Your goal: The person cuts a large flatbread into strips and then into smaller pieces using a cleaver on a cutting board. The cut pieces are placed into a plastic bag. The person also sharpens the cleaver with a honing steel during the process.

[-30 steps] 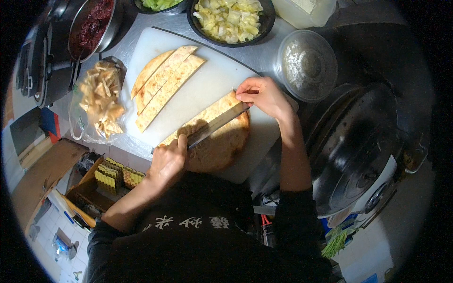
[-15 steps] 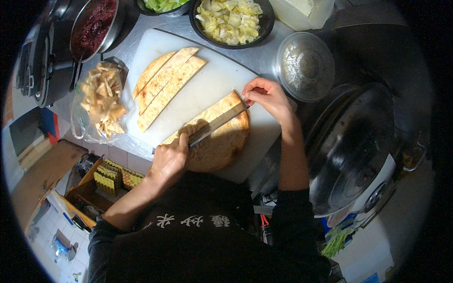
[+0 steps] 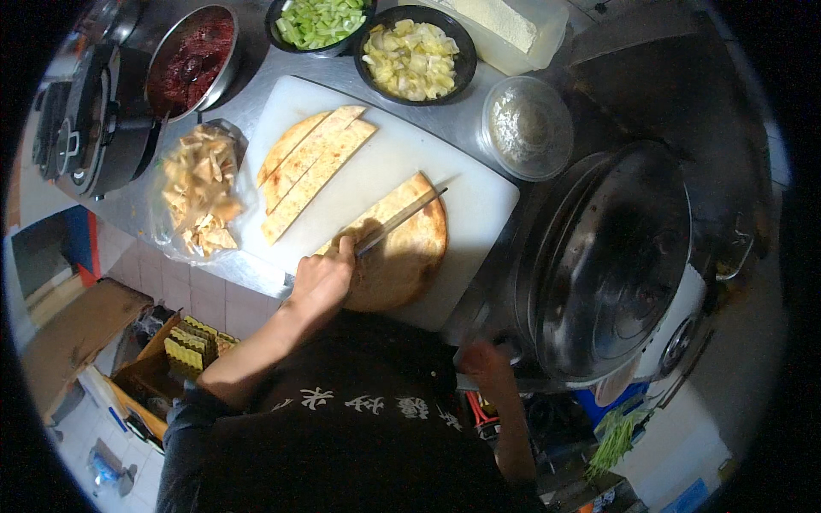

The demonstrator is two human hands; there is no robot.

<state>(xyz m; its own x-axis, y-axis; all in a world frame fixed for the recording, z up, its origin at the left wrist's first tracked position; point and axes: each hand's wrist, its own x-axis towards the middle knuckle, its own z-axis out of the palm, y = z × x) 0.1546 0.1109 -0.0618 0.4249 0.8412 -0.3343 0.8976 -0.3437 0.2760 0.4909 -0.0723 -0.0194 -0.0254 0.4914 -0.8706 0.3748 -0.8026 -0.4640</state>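
Note:
My left hand is closed around the handle of a knife, whose blade lies slantwise along the cut line of a round browned flatbread. A strip of the bread lies along the blade's far side. All this rests on a white cutting board, where several cut strips sit side by side at the left. Off the board, low beside my dark apron, my right hand hangs in shadow and is smeared by motion, so its fingers cannot be made out.
A plastic bag of cut bread pieces stands left of the board. Behind are a metal bowl of dark red paste, a bowl of chopped green vegetable, a bowl of cut cabbage and a tub of white powder. A large dark wok fills the right.
My right hand has left the knife's tip and dropped down toward my body, off the board. My left hand keeps its hold on the knife; the view has shifted slightly.

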